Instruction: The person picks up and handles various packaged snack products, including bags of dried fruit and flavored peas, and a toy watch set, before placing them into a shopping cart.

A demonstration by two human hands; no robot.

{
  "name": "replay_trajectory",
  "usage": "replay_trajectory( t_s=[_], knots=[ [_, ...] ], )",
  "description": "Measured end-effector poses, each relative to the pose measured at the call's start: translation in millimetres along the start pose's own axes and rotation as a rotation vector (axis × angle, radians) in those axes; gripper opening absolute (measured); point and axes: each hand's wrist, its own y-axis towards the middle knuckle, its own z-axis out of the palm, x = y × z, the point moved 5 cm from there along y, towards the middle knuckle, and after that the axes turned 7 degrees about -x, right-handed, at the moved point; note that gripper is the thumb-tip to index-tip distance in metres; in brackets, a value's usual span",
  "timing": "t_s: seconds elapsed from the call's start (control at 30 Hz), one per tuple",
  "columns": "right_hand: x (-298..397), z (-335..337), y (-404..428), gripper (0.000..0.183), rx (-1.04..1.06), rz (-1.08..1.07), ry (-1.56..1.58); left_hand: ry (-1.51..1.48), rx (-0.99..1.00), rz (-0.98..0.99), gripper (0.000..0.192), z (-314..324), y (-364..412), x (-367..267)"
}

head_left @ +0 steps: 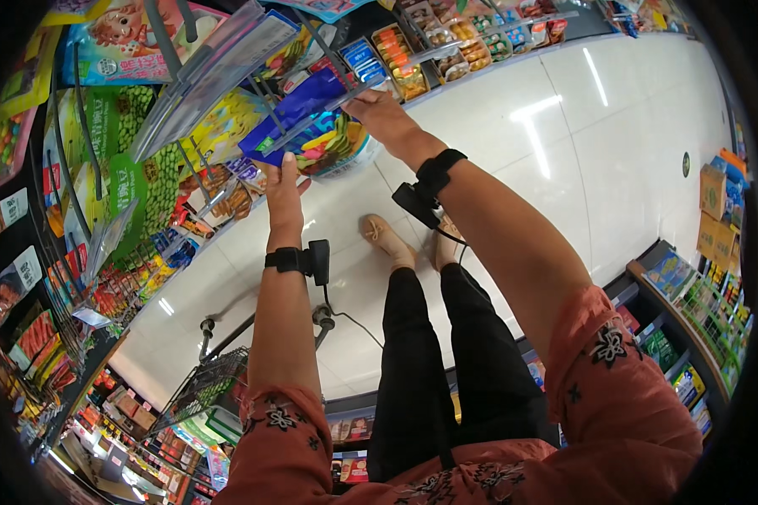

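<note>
A purple-and-blue snack bag (319, 129), printed with colourful fruit or vegetable chips, is between my hands at the front of a hook display. My left hand (284, 189) grips its near left edge, thumb on top. At the far right corner, my right hand (379, 117) holds the bag; its fingertips are partly hidden behind the bag and a clear label holder (357, 91). Metal display hooks (266, 104) reach out over the bag. Whether the bag hangs on a hook I cannot tell. A yellow snack bag (218, 129) hangs just left of it.
Green pea snack bags (132, 183) hang further left under jutting clear label holders (208, 69). Boxed small snacks (404, 63) line the shelf beyond my right hand. A wire shopping cart (202, 379) stands near my left arm. Cardboard boxes (715, 214) are stacked across the tiled aisle (606, 145).
</note>
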Motion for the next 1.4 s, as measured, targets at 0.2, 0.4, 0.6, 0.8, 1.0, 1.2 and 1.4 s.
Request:
replay_trajectory(
  t_s=[0.2,0.4,0.6,0.8,1.0,1.2,1.4],
  knots=[
    [11.2,3.3,3.8,0.021,-0.037,0.009,-0.185,-0.031,-0.012,-0.035,0.055,5.4,12.9,-2.1],
    [42.1,25.8,9.9,0.023,-0.118,-0.108,-0.536,-0.037,0.004,0.098,0.043,-24.5,64.3,10.4],
    [-1.5,-43.9,31.7,0.028,-0.168,-0.188,-0.271,-0.235,0.076,0.119,0.049,44.8,65.2,2.6],
    [-26.7,-41.2,-14.4,0.036,-0.125,-0.116,-0.286,-0.335,-0.021,0.094,0.05,8.8,87.8,-19.3],
    [-89.1,-79.2,-67.8,0.038,-0.125,0.109,-0.213,-0.233,-0.129,0.13,0.039,30.7,87.3,-40.3],
    [-109.3,-73.7,-111.0,0.038,-0.102,0.287,-0.144,0.116,-0.138,0.426,0.037,6.1,110.1,-51.8],
    [-98.9,-77.2,-131.6,0.035,-0.098,0.381,-0.068,0.853,-0.011,0.736,0.036,-8.5,101.3,-6.9]
  ],
)
